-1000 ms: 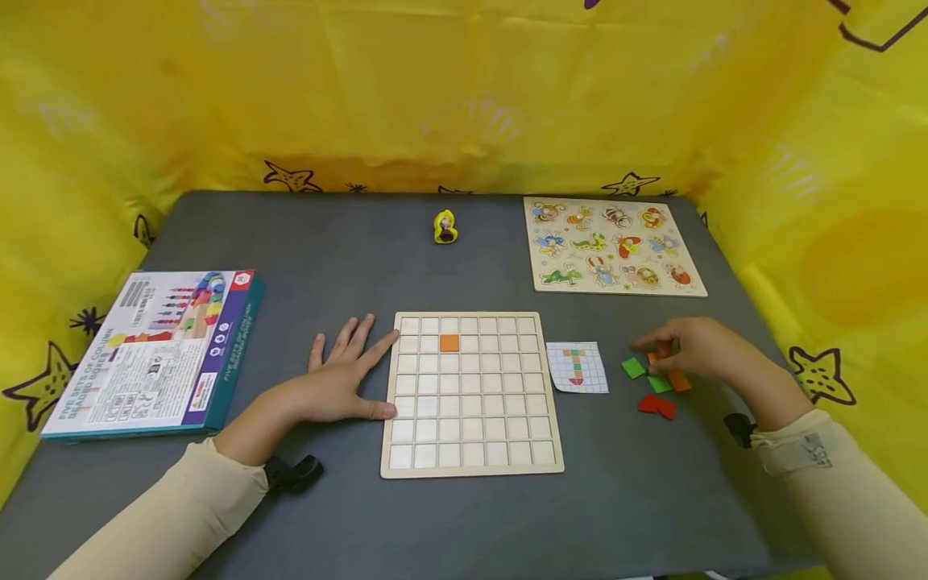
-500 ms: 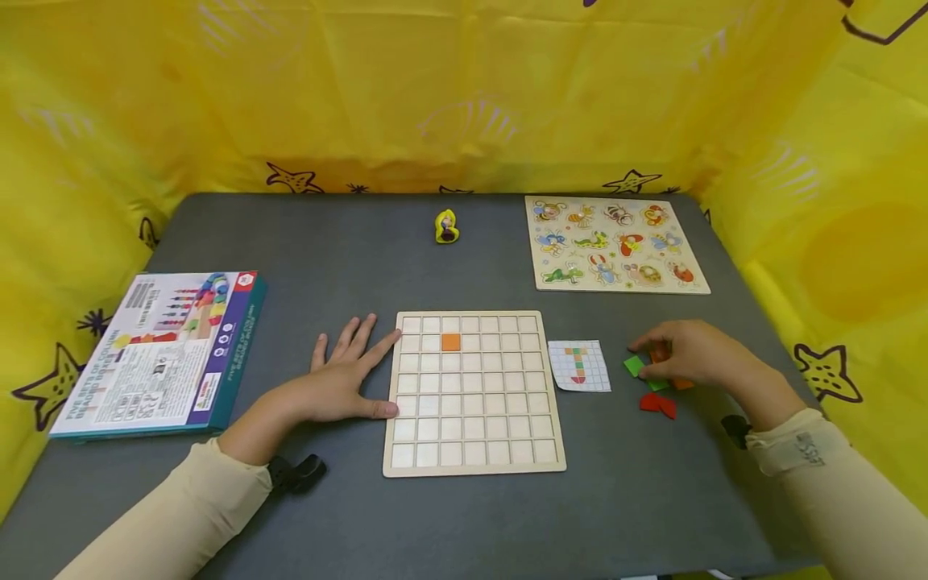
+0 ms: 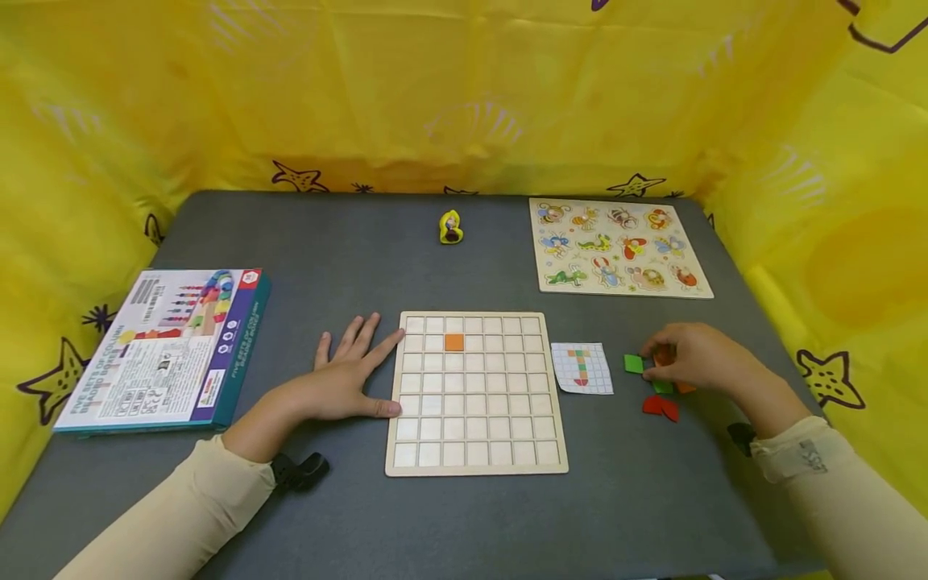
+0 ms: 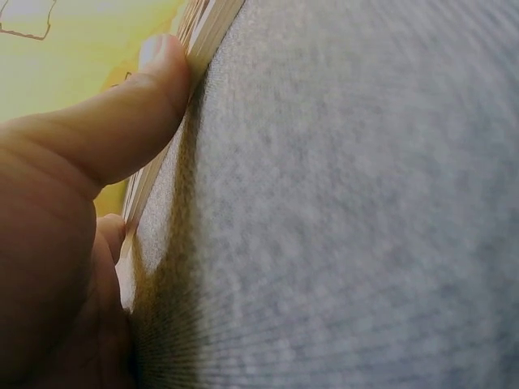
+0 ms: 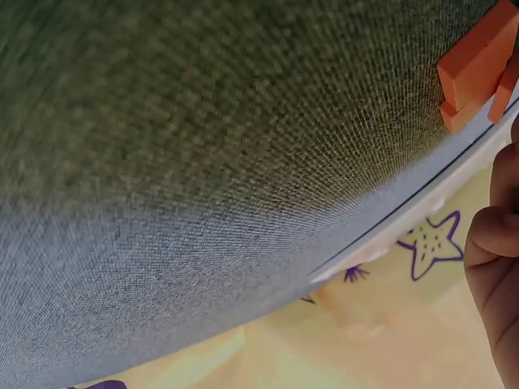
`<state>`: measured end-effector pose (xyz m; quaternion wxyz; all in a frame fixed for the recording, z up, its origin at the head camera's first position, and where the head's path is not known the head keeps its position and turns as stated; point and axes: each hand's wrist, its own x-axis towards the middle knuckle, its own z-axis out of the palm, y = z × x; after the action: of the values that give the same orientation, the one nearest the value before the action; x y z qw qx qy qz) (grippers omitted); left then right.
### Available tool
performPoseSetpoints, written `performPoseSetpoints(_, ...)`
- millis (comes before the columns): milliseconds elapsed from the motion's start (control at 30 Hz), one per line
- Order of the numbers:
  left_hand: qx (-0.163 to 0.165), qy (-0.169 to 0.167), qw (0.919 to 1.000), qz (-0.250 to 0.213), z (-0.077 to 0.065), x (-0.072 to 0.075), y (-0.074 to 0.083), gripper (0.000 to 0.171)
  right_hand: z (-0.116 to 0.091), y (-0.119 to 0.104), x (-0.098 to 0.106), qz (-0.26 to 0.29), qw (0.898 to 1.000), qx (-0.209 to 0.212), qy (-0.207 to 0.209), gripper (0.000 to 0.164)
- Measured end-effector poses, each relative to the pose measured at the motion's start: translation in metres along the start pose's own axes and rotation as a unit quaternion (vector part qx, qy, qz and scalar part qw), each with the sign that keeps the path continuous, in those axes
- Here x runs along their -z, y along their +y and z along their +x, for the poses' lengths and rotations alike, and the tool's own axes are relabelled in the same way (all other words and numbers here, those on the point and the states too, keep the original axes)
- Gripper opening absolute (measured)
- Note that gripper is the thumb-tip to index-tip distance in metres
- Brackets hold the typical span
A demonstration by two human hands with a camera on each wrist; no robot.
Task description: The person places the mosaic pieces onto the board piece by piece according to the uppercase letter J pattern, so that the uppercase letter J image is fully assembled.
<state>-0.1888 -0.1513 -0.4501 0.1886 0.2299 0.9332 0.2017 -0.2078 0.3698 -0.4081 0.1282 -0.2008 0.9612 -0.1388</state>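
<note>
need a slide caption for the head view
Left hand touching a board with one orange tile, right hand over loose tiles beside a card.

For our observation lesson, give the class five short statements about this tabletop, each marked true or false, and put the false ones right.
1. The left hand touches the edge of the wooden grid board. True.
2. The tile on the board is green. False: that square tile is orange.
3. The bug puzzle lies farther from the person than the paper pattern card. True.
4. The red pieces lie on the board. False: the red pieces lie on the table.
5. The yellow figurine stands inside the grid. False: it is beyond it.
</note>
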Motion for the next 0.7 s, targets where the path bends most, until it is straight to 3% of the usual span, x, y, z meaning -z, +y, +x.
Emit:
performPoseSetpoints(333,0.014,-0.008,0.9999,-0.001,0.001,-0.003,-0.004,0.111,-0.001,-0.005,-0.004,0.033,0.999,-0.007,-0.01,0.025)
performPoseSetpoints(533,0.006,-0.001,0.9999,-0.01,0.0,-0.003,-0.002,0.112,0.002,-0.01,0.003,0.01,1.0,-0.001,0.008,0.023)
performPoseSetpoints(700,0.014,-0.004,0.9999,-0.003,0.001,-0.004,-0.003,0.112,0.021,-0.032,0.009,-0.019,0.999,0.031,0.028,0.023)
